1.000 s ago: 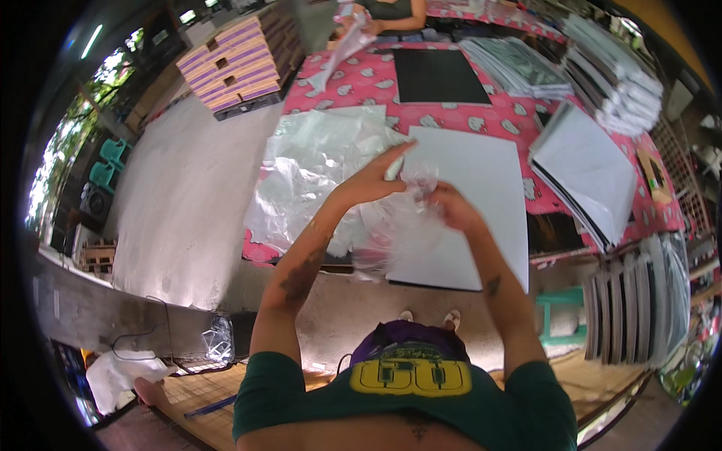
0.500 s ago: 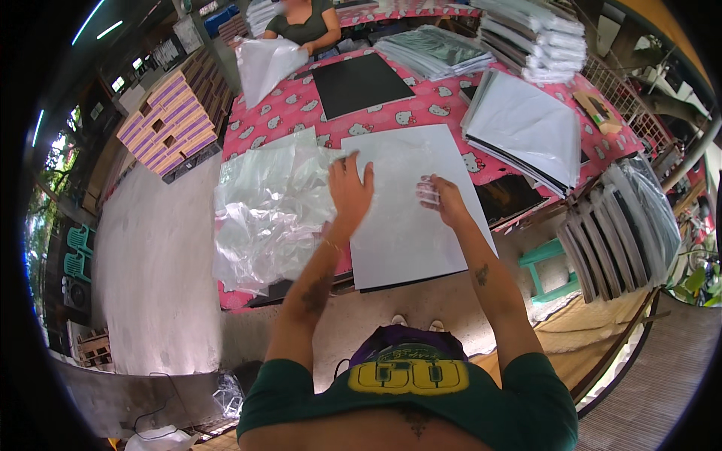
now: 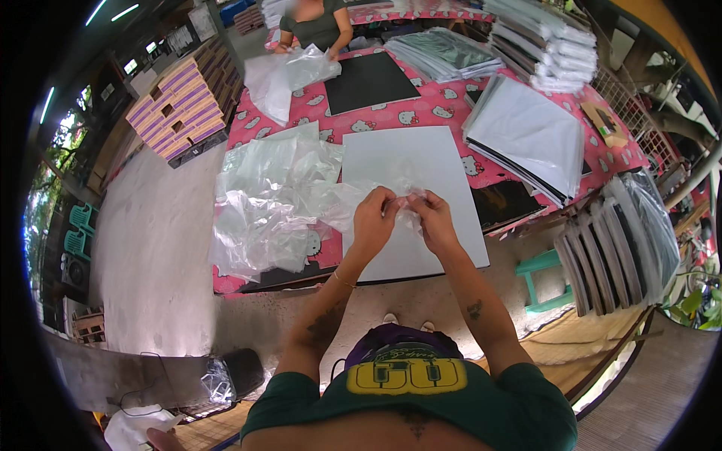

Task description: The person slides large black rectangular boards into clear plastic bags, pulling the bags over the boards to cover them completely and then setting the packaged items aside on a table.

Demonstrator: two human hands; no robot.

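Over the white board [image 3: 444, 248] at the table's near edge, my left hand [image 3: 376, 216] and my right hand [image 3: 434, 218] meet with fingers pinched. Between them they grip the edge of a clear plastic bag [image 3: 342, 199], whose crumpled film stretches left across the board. More clear bags [image 3: 263, 210] lie in a loose pile just left of the board. A dark layer shows under the board's near edge. Behind it a black board [image 3: 368, 81] lies flat on the pink patterned tablecloth [image 3: 444, 113].
A stack of wrapped white boards [image 3: 526, 128] lies to the right. Bagged packs stand upright [image 3: 624, 240] beyond it, near a green stool [image 3: 541, 278]. Across the table a co-worker [image 3: 316, 30] handles another plastic bag [image 3: 282, 79]. Stacked boxes [image 3: 180, 98] rise at the left.
My left hand has moved from the pile toward my right hand, and both now pinch a clear bag over the white board. The co-worker's bag has shifted.
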